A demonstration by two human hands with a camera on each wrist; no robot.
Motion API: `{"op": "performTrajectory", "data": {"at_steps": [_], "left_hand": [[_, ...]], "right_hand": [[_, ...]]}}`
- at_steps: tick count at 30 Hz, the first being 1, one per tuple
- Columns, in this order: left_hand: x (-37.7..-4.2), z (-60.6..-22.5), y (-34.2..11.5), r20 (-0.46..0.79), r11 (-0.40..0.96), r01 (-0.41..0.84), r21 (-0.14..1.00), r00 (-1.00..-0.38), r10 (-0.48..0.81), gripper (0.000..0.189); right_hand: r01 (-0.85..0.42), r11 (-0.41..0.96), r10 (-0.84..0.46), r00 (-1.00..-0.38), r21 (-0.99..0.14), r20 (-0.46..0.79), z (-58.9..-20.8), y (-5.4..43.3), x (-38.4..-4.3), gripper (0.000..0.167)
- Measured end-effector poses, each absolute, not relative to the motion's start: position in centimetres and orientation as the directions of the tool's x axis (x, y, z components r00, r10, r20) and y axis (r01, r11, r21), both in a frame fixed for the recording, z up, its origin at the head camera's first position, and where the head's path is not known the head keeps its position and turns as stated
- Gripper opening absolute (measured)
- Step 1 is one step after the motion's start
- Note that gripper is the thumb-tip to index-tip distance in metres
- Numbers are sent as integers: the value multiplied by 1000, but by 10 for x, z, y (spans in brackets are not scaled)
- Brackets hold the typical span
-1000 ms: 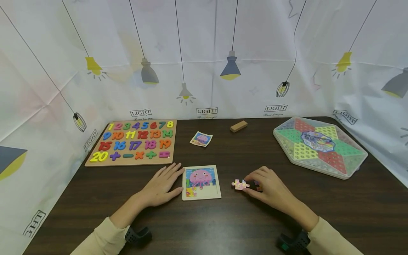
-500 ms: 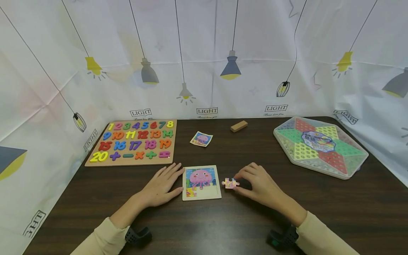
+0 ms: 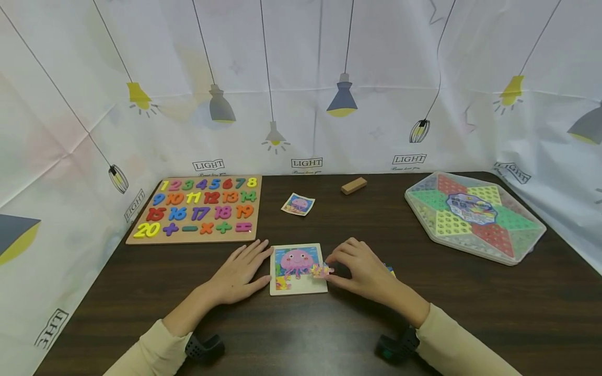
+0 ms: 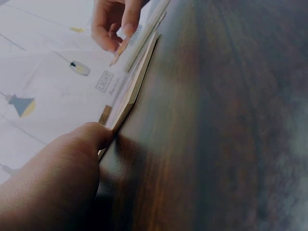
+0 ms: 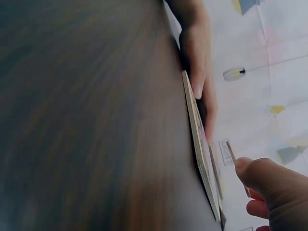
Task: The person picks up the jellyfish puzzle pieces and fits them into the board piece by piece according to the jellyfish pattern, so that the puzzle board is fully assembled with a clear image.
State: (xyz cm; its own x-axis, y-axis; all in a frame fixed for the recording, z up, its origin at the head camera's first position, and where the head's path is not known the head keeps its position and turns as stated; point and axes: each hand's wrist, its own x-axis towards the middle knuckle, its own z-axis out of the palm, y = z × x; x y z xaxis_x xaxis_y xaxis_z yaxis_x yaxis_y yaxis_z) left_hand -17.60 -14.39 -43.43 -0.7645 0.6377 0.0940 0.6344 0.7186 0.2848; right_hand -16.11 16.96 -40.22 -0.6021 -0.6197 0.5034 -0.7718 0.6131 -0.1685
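A square jigsaw board (image 3: 301,287) with a pink octopus picture lies on the dark table, its lower right part bare of pieces. My left hand (image 3: 240,274) rests flat beside it, thumb and fingertips at its left edge. Between thumb and fingers my right hand (image 3: 364,269) pinches a pink and yellow puzzle piece (image 3: 321,270), which overlaps the board's right side in the head view. From the right wrist view, the piece (image 5: 231,152) stands tilted above the board (image 5: 195,130). Another colourful piece (image 3: 390,270) shows partly behind the right hand.
A wooden number board (image 3: 188,241) lies at the back left. Behind the jigsaw board are a small octopus picture card (image 3: 298,204) and a wooden block (image 3: 354,186). At the right lies a hexagonal board-game box (image 3: 475,216). A printed cloth (image 3: 301,68) hangs behind the table.
My right hand has carried the puzzle piece leftward from the table to over the board's right side. The left hand has stayed at the board's left edge.
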Motion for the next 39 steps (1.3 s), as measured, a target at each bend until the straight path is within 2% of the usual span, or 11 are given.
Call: {"op": "performTrajectory", "data": {"at_steps": [9,16,29,39], "left_hand": [[-176,-436,-143,96,721,635,278,-765,637,64],[-176,-436,-144,91,724,633,274,-767,635,65],[-177,-435,-144,100,719,637,278,-764,638,65],[-177,-434,-144,89,724,632,277,-767,636,65]], "right_hand": [[-799,577,-660,-578,-168,480,-407,155,-164,27],[-803,567,-678,-582,-184,450,-409,146,-165,24],[-848,505,-696,-509,-159,507,-414,133,-167,23],[-825,532,-695,-555,-192,457,-415,132,-166,23]]}}
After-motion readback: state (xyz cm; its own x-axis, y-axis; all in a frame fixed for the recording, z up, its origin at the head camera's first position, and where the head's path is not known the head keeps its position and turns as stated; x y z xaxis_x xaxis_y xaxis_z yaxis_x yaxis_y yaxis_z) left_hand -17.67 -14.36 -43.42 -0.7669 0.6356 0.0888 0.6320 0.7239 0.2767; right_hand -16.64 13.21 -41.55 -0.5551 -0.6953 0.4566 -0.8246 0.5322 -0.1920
